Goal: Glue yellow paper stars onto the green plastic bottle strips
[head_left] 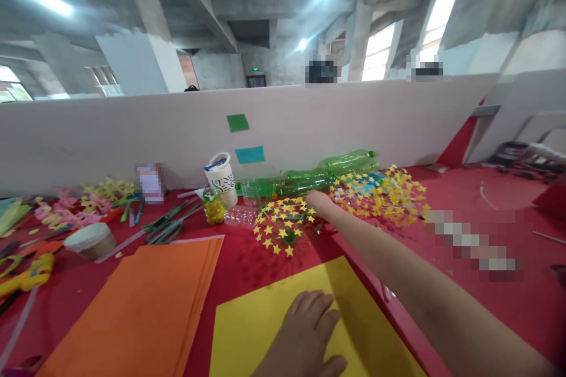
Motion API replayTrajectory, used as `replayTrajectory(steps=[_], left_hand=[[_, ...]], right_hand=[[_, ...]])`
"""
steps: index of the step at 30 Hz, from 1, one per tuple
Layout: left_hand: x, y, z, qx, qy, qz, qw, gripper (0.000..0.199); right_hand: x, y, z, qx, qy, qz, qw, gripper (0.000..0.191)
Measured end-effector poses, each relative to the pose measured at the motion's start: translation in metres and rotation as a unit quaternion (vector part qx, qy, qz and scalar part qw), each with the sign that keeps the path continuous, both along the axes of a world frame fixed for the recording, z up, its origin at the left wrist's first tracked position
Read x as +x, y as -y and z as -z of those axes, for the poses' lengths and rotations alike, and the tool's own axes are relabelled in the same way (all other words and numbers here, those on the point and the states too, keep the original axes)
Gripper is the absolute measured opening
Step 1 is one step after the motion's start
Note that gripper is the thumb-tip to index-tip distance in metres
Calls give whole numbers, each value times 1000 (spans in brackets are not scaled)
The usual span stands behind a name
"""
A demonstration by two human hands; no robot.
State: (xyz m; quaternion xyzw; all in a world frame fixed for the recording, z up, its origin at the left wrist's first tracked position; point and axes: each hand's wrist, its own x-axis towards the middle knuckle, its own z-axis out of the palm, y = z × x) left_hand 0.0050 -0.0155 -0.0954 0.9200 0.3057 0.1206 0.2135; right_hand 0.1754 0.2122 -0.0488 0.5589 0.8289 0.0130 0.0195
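My left hand [309, 324] lies over a sheet of yellow paper [252, 321] in front of me, its fingers stretched out and holding nothing. My right arm reaches far across the table, and my right hand [320, 204] is beside a dome-shaped spray of yellow stars [285, 224]. The fingers of that hand are mostly hidden, so any grip is unclear. Just behind it lie green plastic bottles [309, 181]. To its right spreads a larger bunch of yellow stars [380, 197].
A stack of orange paper [145, 300] lies at left. Beyond it are green-handled scissors [165, 230], a paper cup [91, 240], a patterned white cup [222, 182] and a jar of yellow bits [214, 209]. A yellow glue gun [30, 275] sits far left. A white partition [110, 141] stands behind.
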Motion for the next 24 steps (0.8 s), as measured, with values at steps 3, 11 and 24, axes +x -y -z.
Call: replayTrajectory(steps=[3, 11, 24], left_hand=[[0, 2, -1, -5, 0, 1, 1000, 55], [5, 8, -18, -14, -7, -26, 1000, 51], [-1, 19, -26, 2, 21, -40, 999, 44]], right_hand=[[-1, -4, 4, 4, 19, 1, 1000, 29], [-7, 1, -2, 15, 17, 15, 1000, 30], [93, 141, -45, 181, -70, 122, 973, 20]])
